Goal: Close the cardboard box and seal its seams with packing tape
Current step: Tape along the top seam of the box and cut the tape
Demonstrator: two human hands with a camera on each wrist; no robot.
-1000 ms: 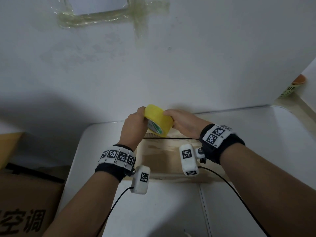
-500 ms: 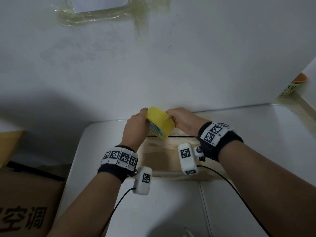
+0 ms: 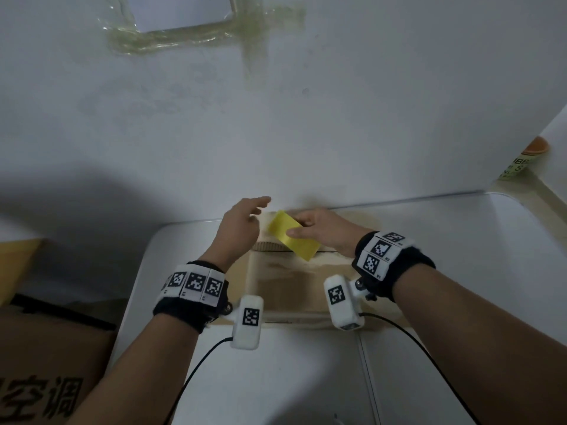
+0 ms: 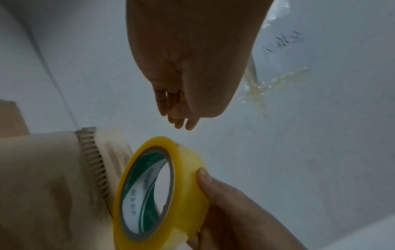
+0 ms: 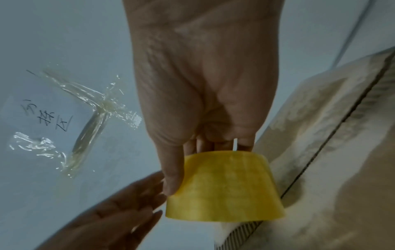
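Observation:
A closed cardboard box lies on the white table against the wall, its top covered with clear tape and a dark seam running across it. My right hand grips a yellow roll of packing tape over the box's far left corner, thumb on the roll's outer face. The roll's green-printed core shows in the left wrist view. My left hand hovers just left of the roll with straight, relaxed fingers and touches nothing.
A large brown carton with printed characters stands at the lower left beside the table. Old clear tape and a paper sheet stick to the white wall. A cup sits on a ledge at the far right.
My left hand has let go of the tape roll and opened, moving slightly left. The right hand has turned the roll edge-on and lowered it toward the box's far edge.

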